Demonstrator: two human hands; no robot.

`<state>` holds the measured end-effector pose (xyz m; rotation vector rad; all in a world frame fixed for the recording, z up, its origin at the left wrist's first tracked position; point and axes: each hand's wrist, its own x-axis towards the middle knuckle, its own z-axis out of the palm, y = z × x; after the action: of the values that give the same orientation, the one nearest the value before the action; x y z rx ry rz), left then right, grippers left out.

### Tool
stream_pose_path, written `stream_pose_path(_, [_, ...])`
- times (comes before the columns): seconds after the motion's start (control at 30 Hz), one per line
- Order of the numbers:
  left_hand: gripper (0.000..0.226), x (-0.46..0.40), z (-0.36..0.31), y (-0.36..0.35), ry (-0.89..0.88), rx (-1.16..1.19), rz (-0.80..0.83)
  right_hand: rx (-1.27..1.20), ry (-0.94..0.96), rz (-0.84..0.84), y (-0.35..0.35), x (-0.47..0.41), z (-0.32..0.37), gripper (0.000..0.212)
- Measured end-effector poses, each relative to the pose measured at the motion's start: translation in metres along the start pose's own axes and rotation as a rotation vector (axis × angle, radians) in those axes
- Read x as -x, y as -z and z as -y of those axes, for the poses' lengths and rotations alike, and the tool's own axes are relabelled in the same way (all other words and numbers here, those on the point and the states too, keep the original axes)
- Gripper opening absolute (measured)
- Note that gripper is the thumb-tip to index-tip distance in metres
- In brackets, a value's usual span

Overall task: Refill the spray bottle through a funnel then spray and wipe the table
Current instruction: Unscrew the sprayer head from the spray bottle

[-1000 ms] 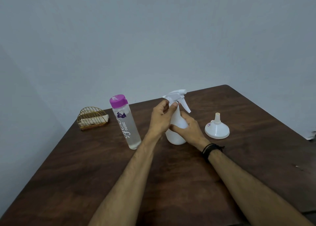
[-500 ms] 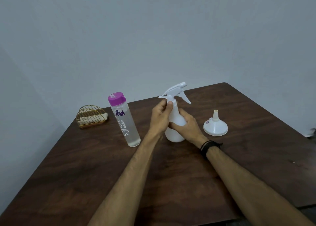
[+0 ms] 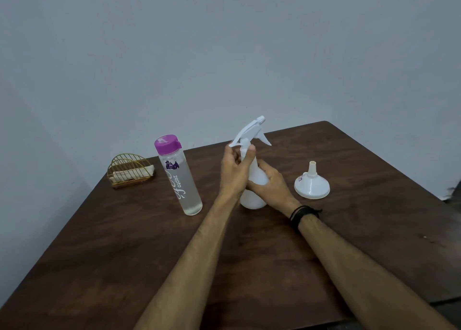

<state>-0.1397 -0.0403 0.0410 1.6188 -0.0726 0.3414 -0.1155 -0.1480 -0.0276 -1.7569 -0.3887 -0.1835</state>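
- Head view, the only one: the spray bottle stands upright on the dark wooden bench, near its middle and straight ahead of the person, between both forearms.
- The right hand is wrapped around the bottle's lower body, closed on it and pinning it to the bench.
- The left hand is closed around the bottle's neck just under the white trigger head, thumb tip against the collar. The head looks tilted off the bottle's axis, its nozzle pointing up and away to the right, so it seems to be part-way unscrewed, though the thread itself is hidden by the fingers.
- The relation that matters: the bottle's long axis is vertical, and the left hand sits directly over the right along it. Lifting the head off calls for a straight pull upward with the left while the right keeps the body down.
- The funnel rests mouth-down, spout up, on the bench to the right of the bottle, near the right hand and apart from it; that hand is the nearer one for fetching it.
- The water bottle with the purple cap stands to the left, cap on, near the left forearm.
- A gold wire holder holding something pale sits at the far left; what it holds is unclear.
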Motion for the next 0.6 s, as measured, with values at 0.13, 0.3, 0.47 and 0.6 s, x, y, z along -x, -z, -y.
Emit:
stream_pose_path(0.13, [0.007, -0.001, 0.003, 0.008, -0.011, 0.038, 0.077, 0.011, 0.004, -0.004, -0.001, -0.001, -0.001, 0.055])
stream_pose_path(0.3, [0.048, -0.006, -0.006, -0.005, 0.001, -0.045, -0.143, -0.009, 0.014, 0.007, 0.0, 0.0, 0.0, 0.063])
stream_pose_path(0.47, [0.041, 0.002, -0.002, -0.007, 0.021, -0.073, -0.003, -0.008, 0.0, 0.002, 0.0, 0.001, 0.001, 0.061])
stream_pose_path(0.6, [0.013, -0.001, 0.001, 0.002, 0.03, 0.037, 0.007, 0.012, -0.008, -0.027, 0.0, 0.001, 0.002, 0.045])
